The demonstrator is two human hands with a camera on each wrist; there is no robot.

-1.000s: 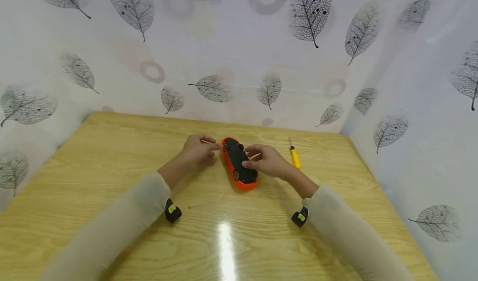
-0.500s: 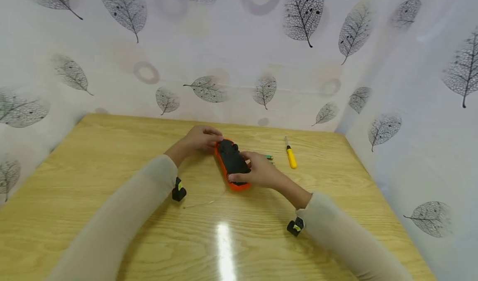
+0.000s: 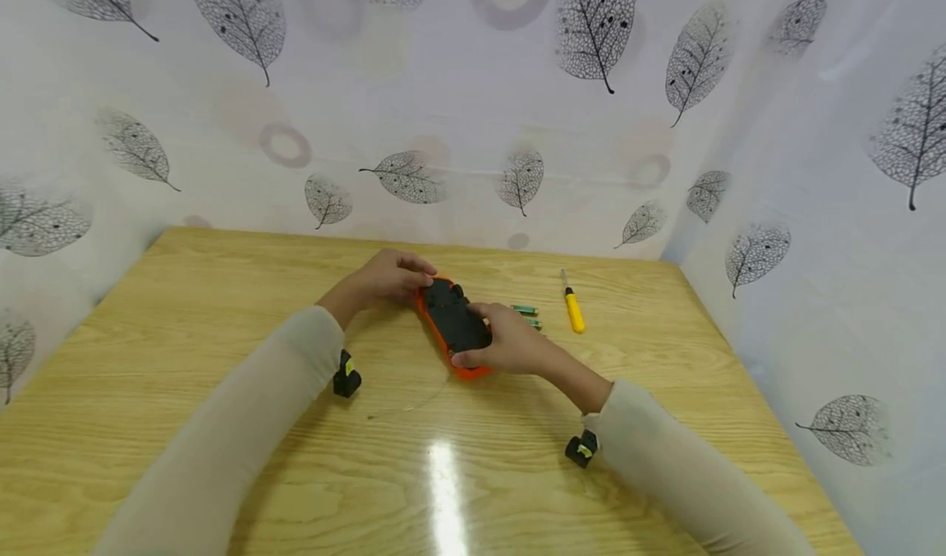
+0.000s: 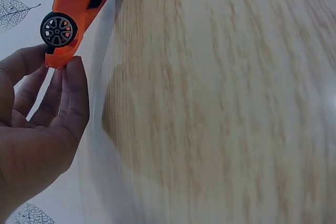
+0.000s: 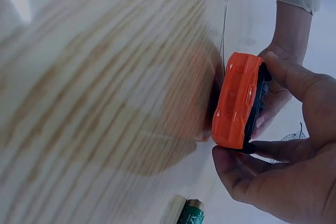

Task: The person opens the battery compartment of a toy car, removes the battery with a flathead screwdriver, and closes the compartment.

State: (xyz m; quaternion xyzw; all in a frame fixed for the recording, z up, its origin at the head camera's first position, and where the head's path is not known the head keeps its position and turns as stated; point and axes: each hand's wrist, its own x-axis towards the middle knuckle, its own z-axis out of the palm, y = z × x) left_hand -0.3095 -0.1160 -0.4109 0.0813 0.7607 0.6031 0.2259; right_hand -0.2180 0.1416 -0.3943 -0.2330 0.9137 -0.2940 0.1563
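An orange toy car [image 3: 460, 326] lies wheels up between my hands, its black underside facing the head camera. My left hand [image 3: 380, 278] holds its far end; in the left wrist view the thumb and fingers pinch the orange bumper [image 4: 64, 59] beside a spoked wheel [image 4: 58, 30]. At the near end my right hand [image 3: 508, 342] grips the car across its width, thumb on the near left side. The right wrist view shows the orange end of the car [image 5: 236, 100] between thumb and fingers, close over the table. My right hand hides part of the underside.
Green batteries [image 3: 525, 310] lie just right of my right hand. Farther right is a yellow-handled screwdriver [image 3: 574, 313]. A thin wire or thread [image 3: 410, 408] runs over the wooden table [image 3: 296, 474] near the car. Leaf-patterned cloth [image 3: 443, 88] stands behind the table.
My left hand has moved from the car's far left side to grip its far end. My right hand has slid toward the near end, uncovering the batteries. The car has shifted slightly left.
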